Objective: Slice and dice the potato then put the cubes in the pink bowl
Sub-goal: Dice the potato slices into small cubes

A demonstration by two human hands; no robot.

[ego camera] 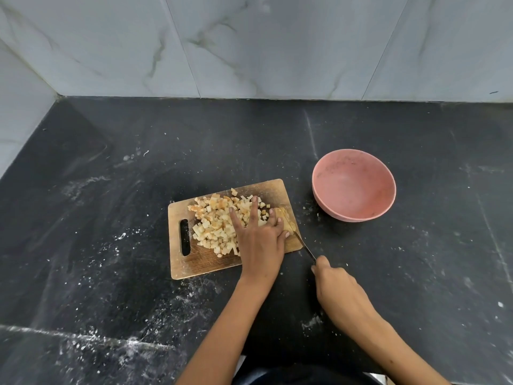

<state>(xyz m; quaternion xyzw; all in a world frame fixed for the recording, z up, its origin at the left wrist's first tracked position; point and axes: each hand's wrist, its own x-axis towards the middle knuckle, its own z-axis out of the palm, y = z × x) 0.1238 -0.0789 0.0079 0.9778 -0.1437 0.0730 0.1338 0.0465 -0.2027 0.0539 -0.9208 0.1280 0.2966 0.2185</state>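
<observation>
Potato cubes are heaped on the cutting board; one uncut piece is steadied by the left hand, while the knife is gripped by the right hand. Nothing is yet placed in the pink bowl, set nearby on the bench.

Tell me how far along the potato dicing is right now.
Mostly done: a large pile of potato cubes sits on the cutting board. In hand: the left hand steadies the last uncut potato piece at the board's right end while the right hand works the knife through it. Left: finishing that piece and moving all cubes into the pink bowl, which holds none yet.
</observation>
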